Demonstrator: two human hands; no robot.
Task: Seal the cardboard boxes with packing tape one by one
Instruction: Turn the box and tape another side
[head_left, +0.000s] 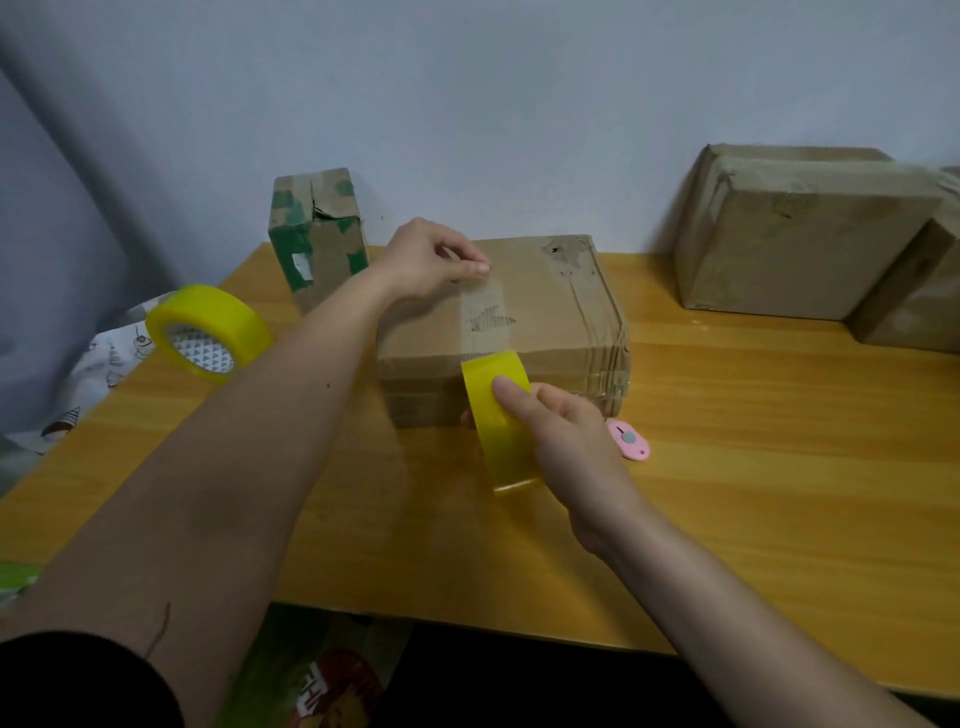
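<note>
A flat brown cardboard box (550, 317) lies in the middle of the wooden table (753, 467). A clear strip of tape (485, 317) runs across its top from back to front. My left hand (431, 257) pinches the strip's far end against the box top. My right hand (561, 431) grips a yellow tape roll (498, 431) just below the box's front edge, thumb on the roll's outer face. The strip leads from the roll up over the front edge.
A second yellow tape roll (208, 332) lies at the table's left edge. A pink cutter (628, 439) sits beside my right hand. An upright box with green tape (319, 239) stands at the back left. Two brown boxes (800, 234) sit at the back right.
</note>
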